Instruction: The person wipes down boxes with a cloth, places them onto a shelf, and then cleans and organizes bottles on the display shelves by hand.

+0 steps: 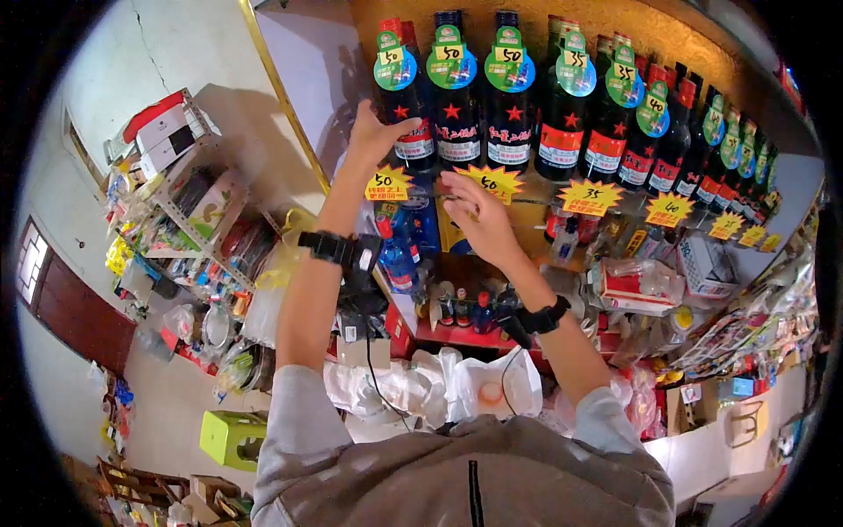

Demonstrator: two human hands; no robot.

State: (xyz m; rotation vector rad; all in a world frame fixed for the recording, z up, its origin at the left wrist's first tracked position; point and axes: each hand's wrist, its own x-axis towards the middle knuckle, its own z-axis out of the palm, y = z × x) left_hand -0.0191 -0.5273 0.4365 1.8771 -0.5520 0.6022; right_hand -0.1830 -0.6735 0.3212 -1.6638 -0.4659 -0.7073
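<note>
My left hand (376,140) is raised to the left end of the bottle shelf, beside the leftmost dark bottle (411,140) with a red star and a red-and-white label. Its thumb stretches across the front of that bottle and the fingers are apart; I cannot tell how firmly they touch. Lower and to the right, my right hand (479,215) is at the shelf edge with loosely bent fingers apart. It partly covers a yellow star-shaped price tag (494,183) marked 50. Two dark bottles (457,132) (507,132) stand upright above it, wearing round green-and-blue neck tags.
More tagged bottles (606,145) continue along the shelf to the right. Blue bottles (399,259) and small bottles stand on lower shelves. White plastic bags (421,382) lie below. At left are a loaded rack (189,193) and a green stool (233,437).
</note>
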